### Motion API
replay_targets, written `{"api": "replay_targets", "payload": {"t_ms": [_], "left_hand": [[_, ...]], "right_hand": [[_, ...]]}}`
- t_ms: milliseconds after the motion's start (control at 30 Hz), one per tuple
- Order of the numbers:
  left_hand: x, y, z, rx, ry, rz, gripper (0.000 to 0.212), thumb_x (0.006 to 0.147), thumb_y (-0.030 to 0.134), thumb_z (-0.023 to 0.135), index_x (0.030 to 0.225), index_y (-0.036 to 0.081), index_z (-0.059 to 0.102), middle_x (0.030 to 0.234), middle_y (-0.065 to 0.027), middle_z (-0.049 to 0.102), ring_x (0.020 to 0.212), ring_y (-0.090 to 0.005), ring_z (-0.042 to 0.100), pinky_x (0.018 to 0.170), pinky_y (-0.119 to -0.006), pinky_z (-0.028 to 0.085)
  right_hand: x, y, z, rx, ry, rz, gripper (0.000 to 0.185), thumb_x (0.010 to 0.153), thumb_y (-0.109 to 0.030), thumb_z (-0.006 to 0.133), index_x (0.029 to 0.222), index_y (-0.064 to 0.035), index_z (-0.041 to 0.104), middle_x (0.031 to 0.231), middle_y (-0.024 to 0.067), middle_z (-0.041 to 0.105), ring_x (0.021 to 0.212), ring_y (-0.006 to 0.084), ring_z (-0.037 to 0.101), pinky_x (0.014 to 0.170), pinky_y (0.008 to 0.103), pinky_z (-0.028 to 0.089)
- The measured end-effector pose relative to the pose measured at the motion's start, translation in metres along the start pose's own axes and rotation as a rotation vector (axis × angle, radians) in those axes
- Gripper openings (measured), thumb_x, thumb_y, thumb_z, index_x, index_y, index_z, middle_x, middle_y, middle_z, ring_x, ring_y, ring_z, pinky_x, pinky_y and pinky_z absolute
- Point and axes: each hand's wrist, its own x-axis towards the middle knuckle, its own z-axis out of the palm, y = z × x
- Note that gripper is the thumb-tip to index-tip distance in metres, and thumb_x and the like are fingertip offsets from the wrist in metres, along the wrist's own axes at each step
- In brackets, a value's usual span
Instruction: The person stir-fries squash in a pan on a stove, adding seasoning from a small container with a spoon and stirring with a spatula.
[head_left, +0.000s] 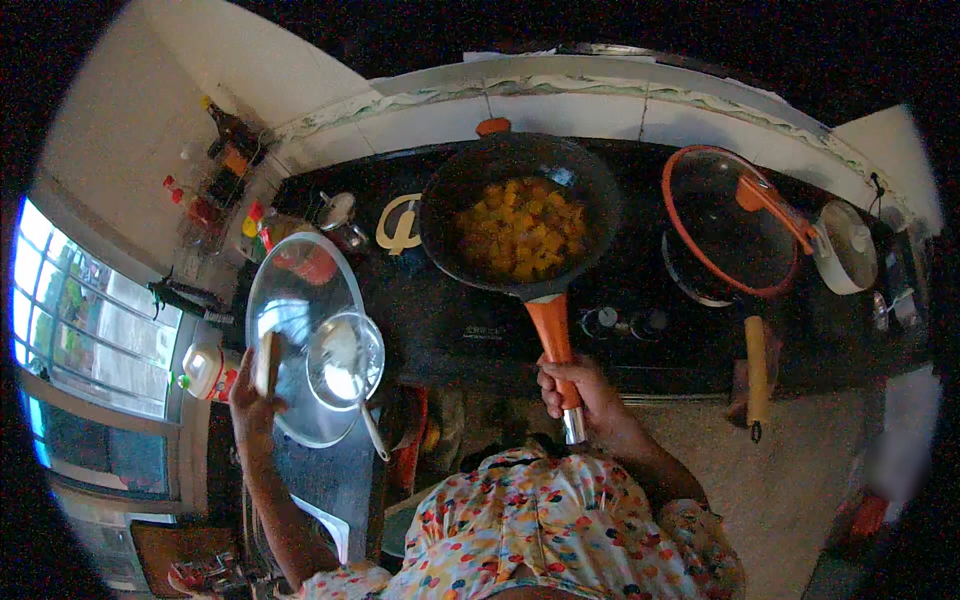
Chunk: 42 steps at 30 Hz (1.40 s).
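Observation:
My right hand (577, 386) grips the orange handle (551, 330) of a dark wok-style frying pan (442, 247) over the black stovetop. Chunks of yellow-orange food (525, 229) lie in the pan. At the left, my left hand (253, 401) has its thumb and fingers around a pale, brown-edged grip (268, 364). That grip seems to belong to the large clear glass lid (300, 416), though the join is not clear. A small shiny round pan or ladle (341, 360) with a thin handle overlaps the lid's near right part.
Stove knobs (600, 321) sit at the front edge. To the right are an orange-rimmed glass lid (731, 255), a white pot (847, 247) and a wooden handle (756, 367) jutting past the edge. A cream ring-shaped object (397, 225), a metal pot (341, 217) and dark bottles (232, 161) stand leftward.

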Motion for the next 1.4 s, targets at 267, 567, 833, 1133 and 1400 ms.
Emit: {"api": "replay_targets", "payload": {"t_ms": [267,567,833,1133,1400], "left_hand": [[0.102,0.069,0.187,0.466,-0.506,0.436,0.058,0.061,-0.006,0.05,0.118,-0.002,0.035,0.105,-0.0107,0.05,0.077,-0.0139,0.053,0.049,-0.023,0.043],[0.21,0.0,0.32,0.843,-0.422,0.967,0.054,0.071,0.021,0.053,0.12,0.009,0.034,0.12,-0.0115,0.038,0.104,-0.0177,0.042,0.081,-0.03,0.037],[0.118,0.111,0.332,1.094,-0.649,0.583,0.048,0.074,0.03,0.05,0.118,0.016,0.037,0.123,-0.0028,0.035,0.11,-0.0159,0.037,0.087,-0.03,0.033],[0.123,0.1,0.328,0.525,-0.716,0.586,0.049,0.065,0.016,0.061,0.111,0.01,0.045,0.1,-0.0085,0.054,0.08,-0.0216,0.055,0.067,-0.027,0.044],[0.143,0.085,0.326,0.326,-0.788,0.276,0.05,0.066,0.019,0.061,0.112,0.008,0.045,0.095,-0.009,0.056,0.073,-0.0206,0.057,0.06,-0.027,0.046]], "right_hand": [[-0.002,-0.002,-0.001,-0.02,0.006,-0.046,0.026,0.077,-0.022,0.053,0.092,-0.0033,0.043,0.068,0.0061,0.049,0.054,0.0148,0.051,0.046,0.0291,0.045],[-0.042,0.005,-0.054,-0.078,0.138,-0.144,0.034,0.08,-0.024,0.049,0.102,0.0003,0.042,0.087,0.015,0.054,0.075,0.0238,0.057,0.065,0.038,0.049],[-0.123,0.012,-0.13,-0.223,0.508,-0.289,0.014,0.077,-0.012,0.053,0.086,-0.0016,0.05,0.075,0.0107,0.055,0.064,0.019,0.056,0.058,0.0335,0.049],[-0.166,0.046,-0.252,-0.014,0.899,-0.937,0.018,0.081,-0.018,0.048,0.09,-0.0028,0.047,0.078,0.0068,0.051,0.06,0.0133,0.051,0.048,0.0267,0.043],[-0.221,-0.042,-0.238,-0.751,1.68,-0.691,0.036,0.079,-0.022,0.049,0.108,-0.0034,0.041,0.087,0.0117,0.046,0.073,0.0203,0.046,0.064,0.031,0.04]]}}
